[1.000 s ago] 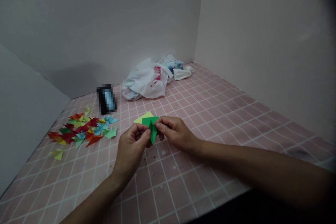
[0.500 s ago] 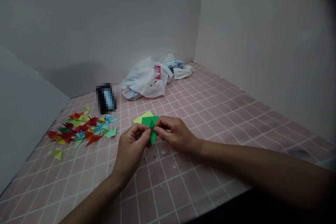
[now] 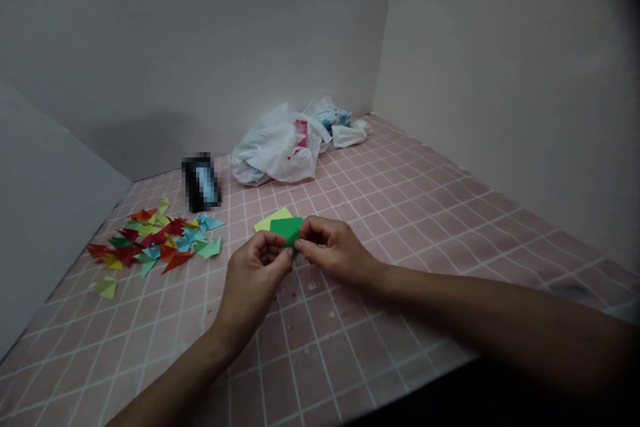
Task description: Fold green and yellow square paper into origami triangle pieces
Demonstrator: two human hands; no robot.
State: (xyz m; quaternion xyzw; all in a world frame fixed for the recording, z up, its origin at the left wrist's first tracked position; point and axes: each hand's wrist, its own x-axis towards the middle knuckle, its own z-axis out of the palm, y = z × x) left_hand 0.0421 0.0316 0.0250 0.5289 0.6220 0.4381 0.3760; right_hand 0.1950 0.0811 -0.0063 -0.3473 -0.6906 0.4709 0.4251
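Note:
Between my two hands is a small folded piece of green paper (image 3: 293,239), pinched at the fingertips and partly covered by them. My left hand (image 3: 260,258) grips it from the left with thumb and forefinger, fingers curled. From the right, my right hand (image 3: 336,248) pinches its other side. Just beyond the fingers a flat green paper sheet (image 3: 284,225) overlaps a yellow paper sheet (image 3: 270,218).
Left of my hands lies a loose pile of folded paper shapes (image 3: 160,237) in several colours. A blurred-out dark device (image 3: 201,181) stands behind it. Crumpled white plastic bags (image 3: 280,147) rest by the wall on the pink checked tablecloth (image 3: 400,213).
The folded green paper has turned between my fingertips: its long lower point hung down before, and now less of it shows. Both hands stay nearly in place. The view has shifted slightly.

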